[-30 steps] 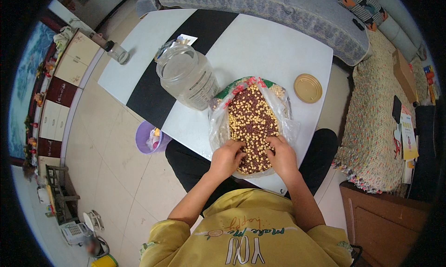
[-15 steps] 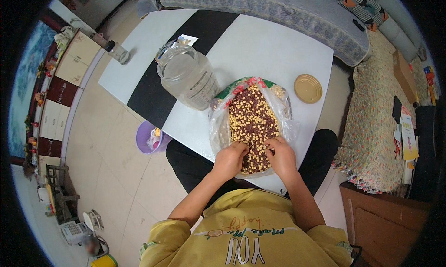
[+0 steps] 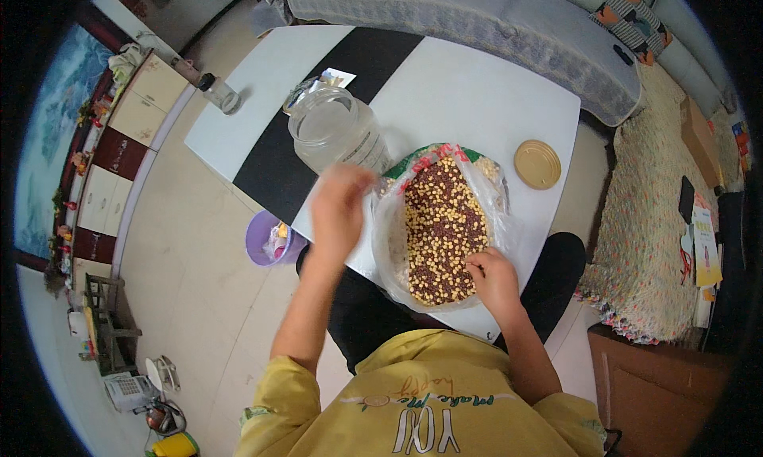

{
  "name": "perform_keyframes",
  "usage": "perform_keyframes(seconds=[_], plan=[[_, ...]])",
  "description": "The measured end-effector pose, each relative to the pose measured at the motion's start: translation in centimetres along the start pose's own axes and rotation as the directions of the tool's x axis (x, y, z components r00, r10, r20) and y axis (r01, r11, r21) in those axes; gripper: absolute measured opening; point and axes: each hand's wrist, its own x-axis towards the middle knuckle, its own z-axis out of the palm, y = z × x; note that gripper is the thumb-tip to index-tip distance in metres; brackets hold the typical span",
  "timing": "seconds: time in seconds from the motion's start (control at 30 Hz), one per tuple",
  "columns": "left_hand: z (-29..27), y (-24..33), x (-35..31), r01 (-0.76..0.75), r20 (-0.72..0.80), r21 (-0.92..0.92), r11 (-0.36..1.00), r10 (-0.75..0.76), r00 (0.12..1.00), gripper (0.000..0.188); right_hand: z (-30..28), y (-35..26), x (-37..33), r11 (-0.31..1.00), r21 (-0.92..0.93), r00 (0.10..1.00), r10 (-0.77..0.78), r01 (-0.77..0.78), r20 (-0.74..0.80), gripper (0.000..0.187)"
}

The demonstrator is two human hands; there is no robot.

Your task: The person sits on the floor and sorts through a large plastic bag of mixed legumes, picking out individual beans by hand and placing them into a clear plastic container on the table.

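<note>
Beans [image 3: 445, 230] sit in the open bag [image 3: 391, 254] at the table [image 3: 509, 83] edge, likely for easy reach, right hand [image 3: 496, 282] curled over them, left hand [image 3: 337, 212] blurred near the jar [image 3: 324, 133], both grips unclear!

– Dressed in what?
– In a mustard-yellow top [image 3: 429, 363], loose, short-sleeved; printed with orange, green and white lettering [image 3: 425, 430], orange nearest the hem [image 3: 429, 333]; trimmed with patterned green on the sleeves [image 3: 286, 395].
– And below?
– In black trousers [image 3: 362, 322].
</note>
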Motion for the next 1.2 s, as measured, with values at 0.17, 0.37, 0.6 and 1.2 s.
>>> perform_keyframes(seconds=[0.17,0.37,0.6,1.2], plan=[[-3.9,-2.2,8.4,0.128,-0.236,0.15,0.98,-0.09,0.968,0.008,0.0,-0.3,-0.4,1.0,-0.001,0.999,-0.031,0.031,-0.043,0.008],[-1.8,-3.1,6.8,0.134,-0.191,0.207,0.969,-0.095,0.977,0.015,-0.8,-0.6,-1.0,1.0,0.007,0.999,0.001,-0.001,-0.038,0.014],[4.1,-0.9,-4.4,0.062,0.567,0.108,0.992,-0.113,0.816,0.021,-1.4,-1.2,-1.3,0.997,0.011,0.997,0.071,-0.071,0.006,0.017],[5.7,-0.5,-8.8,0.008,0.785,0.379,0.925,-0.326,0.526,0.021,-1.6,-0.5,-1.5,0.993,-0.061,0.995,0.1,-0.1,0.006,0.021]])
